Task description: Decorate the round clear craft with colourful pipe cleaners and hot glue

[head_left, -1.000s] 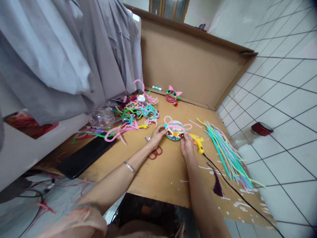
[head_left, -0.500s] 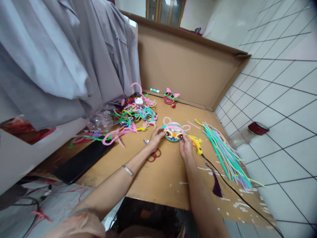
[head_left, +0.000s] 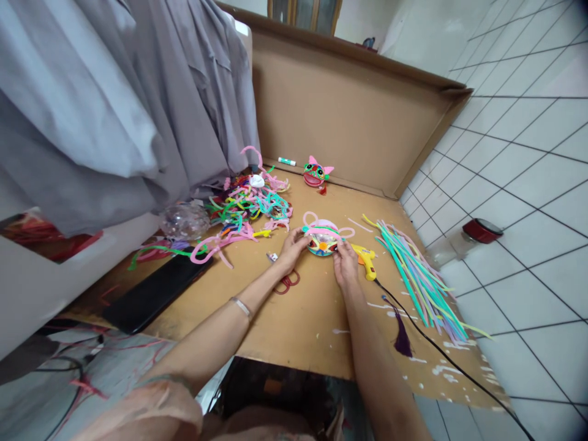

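Note:
A round pipe-cleaner craft face [head_left: 324, 236] with pink loop ears lies on the brown cardboard sheet [head_left: 303, 312]. My left hand [head_left: 291, 250] grips its left edge, fingers curled. My right hand [head_left: 345, 264] pinches its lower right edge. A yellow glue gun [head_left: 366, 260] lies just right of my right hand, its black cord [head_left: 441, 355] trailing toward the near right. Red-handled scissors [head_left: 288, 283] peek out under my left wrist.
A tangle of coloured pipe cleaners [head_left: 250, 208] lies at the left, straight ones [head_left: 413, 278] at the right. A second finished craft face [head_left: 316, 173] and a marker [head_left: 287, 162] sit by the cardboard back wall. A black phone [head_left: 151, 294], grey hanging cloth [head_left: 114, 104] and a red-lidded jar [head_left: 480, 231] are around.
The craft face has tilted slightly flatter between my hands and my fingers have shifted a little on its edges. The camera view has moved slightly.

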### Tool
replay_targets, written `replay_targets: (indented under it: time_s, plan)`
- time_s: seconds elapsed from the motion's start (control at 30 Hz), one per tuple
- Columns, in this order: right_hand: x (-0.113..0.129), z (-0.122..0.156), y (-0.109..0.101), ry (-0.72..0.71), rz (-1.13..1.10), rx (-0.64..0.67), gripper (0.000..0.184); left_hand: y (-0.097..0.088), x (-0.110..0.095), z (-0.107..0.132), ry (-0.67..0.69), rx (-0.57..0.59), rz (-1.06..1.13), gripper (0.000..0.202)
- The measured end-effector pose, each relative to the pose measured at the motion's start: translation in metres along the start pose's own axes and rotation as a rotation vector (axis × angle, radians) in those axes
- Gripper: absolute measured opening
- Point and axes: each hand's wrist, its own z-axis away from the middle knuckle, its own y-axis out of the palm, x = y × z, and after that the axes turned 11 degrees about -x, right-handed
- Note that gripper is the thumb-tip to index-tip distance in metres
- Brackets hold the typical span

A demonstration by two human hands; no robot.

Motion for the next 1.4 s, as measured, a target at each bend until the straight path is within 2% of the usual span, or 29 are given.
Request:
replay_targets:
  time_s: [0.2, 0.4, 0.6, 0.8, 0.97, 1.13, 1.3, 1.4]
  plan:
    - [0.001, 0.004, 0.002, -0.049, 0.011, 0.089, 0.032, 0.003, -0.004, 0.006, 0.034, 0.077, -0.100, 0.069]
    - [0.001, 0.008, 0.002, -0.089, 0.074, 0.120, 0.053, 0.001, -0.003, 0.006, 0.057, 0.093, -0.160, 0.075]
    - [-0.003, 0.009, 0.002, -0.125, 0.096, 0.122, 0.055, 0.001, 0.002, 0.004, 0.103, 0.066, -0.174, 0.081]
    - [-0.005, 0.009, 0.003, -0.148, 0.135, 0.094, 0.060, 0.003, 0.008, 0.001, 0.138, 0.046, -0.191, 0.079]
    - [-0.004, 0.009, 0.004, -0.147, 0.130, 0.086, 0.054, 0.005, 0.008, 0.000, 0.134, 0.035, -0.187, 0.083]
    - [-0.001, 0.009, 0.003, -0.150, 0.136, 0.098, 0.051, 0.003, 0.004, 0.001, 0.119, 0.075, -0.154, 0.084]
    - [0.002, 0.009, 0.002, -0.134, 0.087, 0.102, 0.046, 0.000, -0.001, 0.001, 0.069, 0.034, -0.131, 0.066]
    - [0.003, 0.009, 0.001, -0.131, 0.082, 0.111, 0.044, -0.001, -0.003, 0.001, 0.066, 0.077, -0.125, 0.054]
